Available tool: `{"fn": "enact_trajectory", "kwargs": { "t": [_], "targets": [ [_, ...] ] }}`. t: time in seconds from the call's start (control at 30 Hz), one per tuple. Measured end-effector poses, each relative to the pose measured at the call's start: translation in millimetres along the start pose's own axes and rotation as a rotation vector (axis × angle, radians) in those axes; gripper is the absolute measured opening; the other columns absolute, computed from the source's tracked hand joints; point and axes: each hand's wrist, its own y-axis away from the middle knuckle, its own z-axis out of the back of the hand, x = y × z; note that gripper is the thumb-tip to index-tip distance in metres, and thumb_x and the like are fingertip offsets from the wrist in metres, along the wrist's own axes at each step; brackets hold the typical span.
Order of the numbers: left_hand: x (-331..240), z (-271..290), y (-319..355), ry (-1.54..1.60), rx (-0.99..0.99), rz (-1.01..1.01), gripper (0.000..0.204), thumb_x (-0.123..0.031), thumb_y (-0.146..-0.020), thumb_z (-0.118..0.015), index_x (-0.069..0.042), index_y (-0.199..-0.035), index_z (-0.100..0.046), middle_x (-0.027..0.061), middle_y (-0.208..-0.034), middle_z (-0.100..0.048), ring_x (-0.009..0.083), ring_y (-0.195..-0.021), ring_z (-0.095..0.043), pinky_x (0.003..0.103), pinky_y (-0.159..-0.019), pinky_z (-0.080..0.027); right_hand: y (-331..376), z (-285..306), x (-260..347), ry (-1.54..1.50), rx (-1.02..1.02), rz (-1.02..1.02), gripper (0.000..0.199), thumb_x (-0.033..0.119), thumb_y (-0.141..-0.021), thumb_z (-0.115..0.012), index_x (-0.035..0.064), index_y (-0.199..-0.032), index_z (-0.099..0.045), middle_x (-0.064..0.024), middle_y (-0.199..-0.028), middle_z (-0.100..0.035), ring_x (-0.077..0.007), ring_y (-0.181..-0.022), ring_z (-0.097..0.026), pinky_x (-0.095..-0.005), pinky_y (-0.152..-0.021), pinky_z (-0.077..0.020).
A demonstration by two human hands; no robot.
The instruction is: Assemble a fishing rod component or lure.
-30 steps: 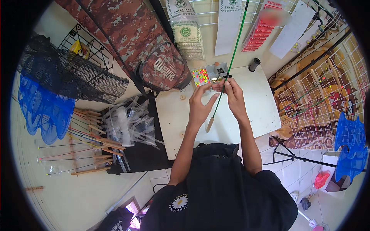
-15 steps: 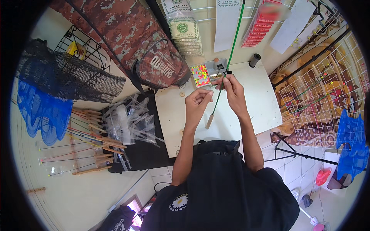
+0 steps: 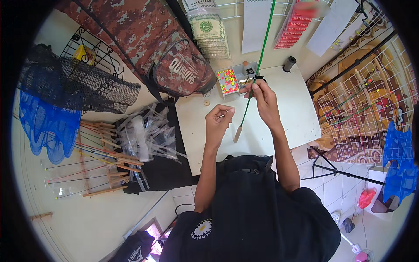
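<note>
Right hand (image 3: 264, 101): thumb and fingers pinched around the green rod (image 3: 262, 51), some way up from its handle.
Left hand (image 3: 218, 123): left of the rod and apart from it, fingers curled in, thumb near the index fingertip; I cannot tell whether anything thin is held there.
Rod: slants through the right hand; its upper part runs away from the body past the top edge of the view, its lower part comes back toward the body, to the right of the left hand.
Handle (image 3: 237, 134): pale, at the rod's near end, closer to the body than the right hand's grip; contact underneath cannot be made out.
Tabletop (image 3: 301, 107): white, beneath the rod and both hands.
Box (image 3: 227, 81): left of the rod, beyond the left hand, filled with bright yellow, pink and orange bits.
Tray (image 3: 238, 70): grey, divided, between the box and the rod.
Disc (image 3: 206, 103): small, round, tan, left of the rod.
Cylinder (image 3: 289, 64): black, right of the rod.
Bag (image 3: 181, 65): reddish-brown camouflage, left of the rod, beyond the box.
Red packets (image 3: 291, 30): hanging right of the rod.
Sleeves (image 3: 146, 135): clear plastic, heaped well left of the rod.
Rack (image 3: 358, 113): white wire grid, well right of the rod.
</note>
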Motion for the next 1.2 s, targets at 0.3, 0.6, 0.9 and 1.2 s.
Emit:
{"fn": "enact_trajectory", "kwargs": {
  "t": [0.3, 0.6, 0.9, 1.2],
  "targets": [
    [2.6, 8.9, 7.8, -0.036, -0.016, -0.013, 0.013, -0.015, -0.088, -0.069, -0.004, -0.091, -0.064, -0.0033, -0.073, -0.056, 0.0028, -0.060, -0.046, 0.019, -0.050, -0.032, 0.4, -0.2, -1.0, 0.020, -0.010, 0.003, 0.025, 0.019, -0.104, -0.040, -0.0010, -0.098, -0.055, -0.0120, -0.093, -0.068, -0.0149, -0.081, -0.060, -0.0293, -0.079, -0.0483],
    [19.0, 42.8, 24.0, -0.136, 0.049, 0.106, 0.013, -0.015, -0.088, -0.069, -0.002, -0.092, -0.066, -0.0032, -0.070, -0.056, 0.0020, -0.062, -0.049, 0.018, -0.051, -0.033, 0.2, 3.1, -3.3, 0.033, -0.013, -0.013, 0.025, 0.018, -0.104, -0.040, -0.0010, -0.097, -0.055, -0.0127, -0.092, -0.068, -0.0154, -0.081, -0.061, -0.0297, -0.079, -0.0484],
    [61.9, 123.1, 53.4, -0.115, -0.090, 0.166, 0.011, -0.015, -0.090, -0.066, -0.004, -0.088, -0.066, -0.0075, -0.067, -0.049, 0.0008, -0.060, -0.040, 0.019, -0.052, -0.029, -2.0, 2.9, -5.7, 0.004, -0.012, -0.009, 0.024, 0.014, -0.103, -0.040, -0.0041, -0.097, -0.056, -0.0111, -0.091, -0.066, -0.0150, -0.081, -0.060, -0.0300, -0.078, -0.0493],
    [94.8, 181.9, 78.8, -0.006, -0.410, 0.127, 0.013, -0.017, -0.092, -0.065, -0.005, -0.089, -0.064, -0.0076, -0.066, -0.045, 0.0024, -0.059, -0.034, 0.021, -0.053, -0.025, -2.7, 4.0, -3.1, 0.042, 0.002, 0.005, 0.028, 0.019, -0.104, -0.038, -0.0018, -0.095, -0.055, -0.0136, -0.092, -0.067, -0.0151, -0.082, -0.061, -0.0312, -0.079, -0.0500]
  ]
}}
